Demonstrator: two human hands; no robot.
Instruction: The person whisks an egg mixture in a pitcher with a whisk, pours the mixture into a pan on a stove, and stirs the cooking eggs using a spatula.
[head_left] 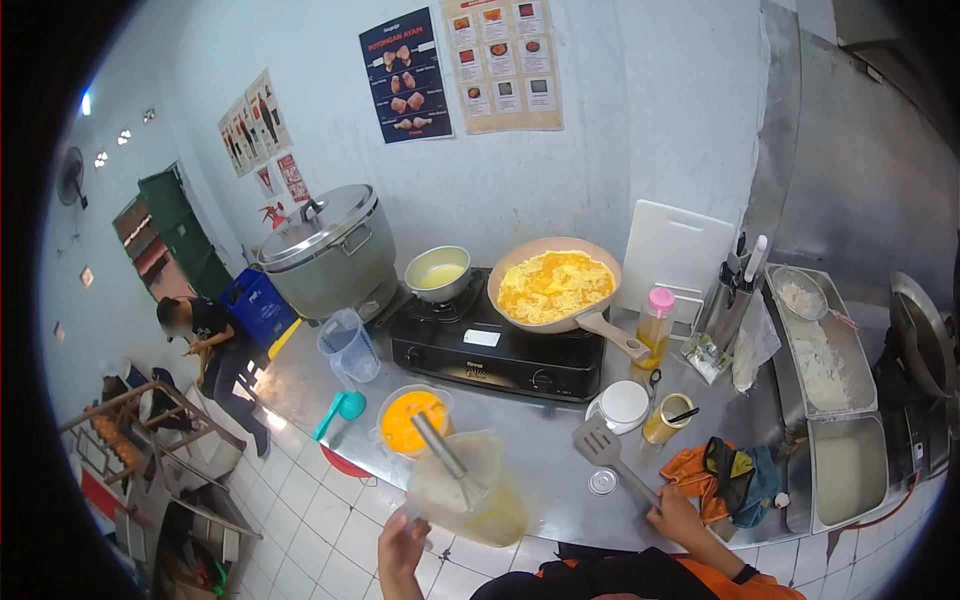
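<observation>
My left hand point(402, 541) is closed round the handle of a clear plastic jug point(500, 512) near the counter's front edge. A metal whisk point(440, 447) leans in the jug, and some yellowish liquid shows low inside it. Just behind stands a container of orange beaten egg point(408, 418). In my right hand point(682, 520) is a grey slotted spatula point(600, 444), its blade over the steel counter. On the black gas stove point(470, 358), a frying pan point(545, 325) holds a spread layer of yellow-orange egg point(556, 284). Its handle points toward the front right.
A small bowl point(440, 290) sits on the left burner, beside a large lidded pot point(335, 250). An empty measuring jug point(350, 345) and turquoise scoop point(345, 405) lie left. Right are an oil bottle point(655, 328), cloths point(735, 480) and flour trays point(830, 370). A person point(212, 345) sits far left.
</observation>
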